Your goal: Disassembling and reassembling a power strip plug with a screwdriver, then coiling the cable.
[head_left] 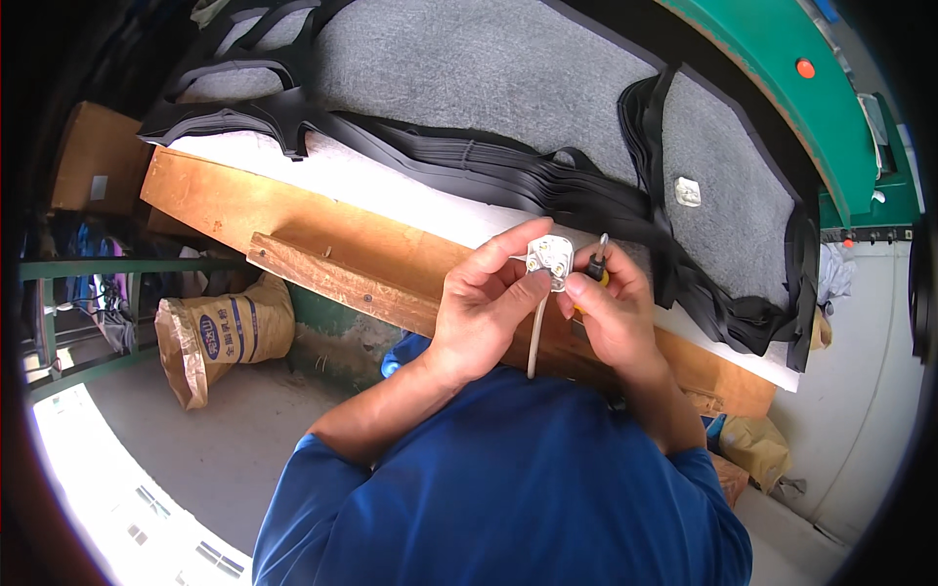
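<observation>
My left hand [493, 303] pinches an opened white electrical plug [547, 252] between thumb and fingers, its inside with brass-coloured terminals facing up. From the plug a white cable [535, 340] runs down toward my blue shirt. A small screwdriver [597, 264] with a black and yellow handle is tucked in my closed right hand [618, 311], its metal shaft pointing away from me. The right thumb rests against the plug's lower right edge. On the grey sheet to the far right lies a small white piece [688, 191], which looks like the plug's cover.
Grey felt-like sheets [459, 73] with stacked black cut strips [489, 161] cover the bench. A wooden plank [342, 283] edges it. A green machine frame [782, 78] with a red button stands at the far right. A paper sack [230, 332] sits on the floor at left.
</observation>
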The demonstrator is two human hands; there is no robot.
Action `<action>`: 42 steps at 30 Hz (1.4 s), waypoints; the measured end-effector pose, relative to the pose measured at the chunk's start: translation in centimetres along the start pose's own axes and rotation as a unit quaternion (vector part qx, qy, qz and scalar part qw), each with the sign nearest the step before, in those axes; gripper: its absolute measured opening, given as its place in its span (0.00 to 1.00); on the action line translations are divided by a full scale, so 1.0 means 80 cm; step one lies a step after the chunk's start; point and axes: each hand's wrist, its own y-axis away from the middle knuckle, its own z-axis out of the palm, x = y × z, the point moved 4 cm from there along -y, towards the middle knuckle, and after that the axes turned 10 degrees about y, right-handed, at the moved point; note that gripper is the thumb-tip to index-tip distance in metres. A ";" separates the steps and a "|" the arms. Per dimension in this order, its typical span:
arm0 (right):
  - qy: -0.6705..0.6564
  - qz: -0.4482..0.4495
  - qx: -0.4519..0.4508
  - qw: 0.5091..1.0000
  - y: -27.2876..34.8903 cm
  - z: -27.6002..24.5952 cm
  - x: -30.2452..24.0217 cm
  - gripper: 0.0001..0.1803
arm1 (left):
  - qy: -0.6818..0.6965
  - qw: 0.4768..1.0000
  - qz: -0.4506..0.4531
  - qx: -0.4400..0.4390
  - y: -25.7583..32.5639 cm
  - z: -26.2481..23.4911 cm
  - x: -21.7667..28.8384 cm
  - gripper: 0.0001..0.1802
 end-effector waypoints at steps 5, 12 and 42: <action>-0.048 0.020 0.008 0.999 0.000 0.007 0.005 0.07 | 0.035 0.999 -0.005 0.003 0.000 0.001 0.002 0.25; 0.007 -0.007 -0.001 1.000 0.010 0.007 0.003 0.08 | 0.064 0.996 -0.014 0.052 0.003 0.007 0.002 0.24; 0.043 0.049 0.008 0.998 0.005 0.003 -0.008 0.08 | -0.055 0.994 0.070 -0.060 -0.002 0.005 0.001 0.25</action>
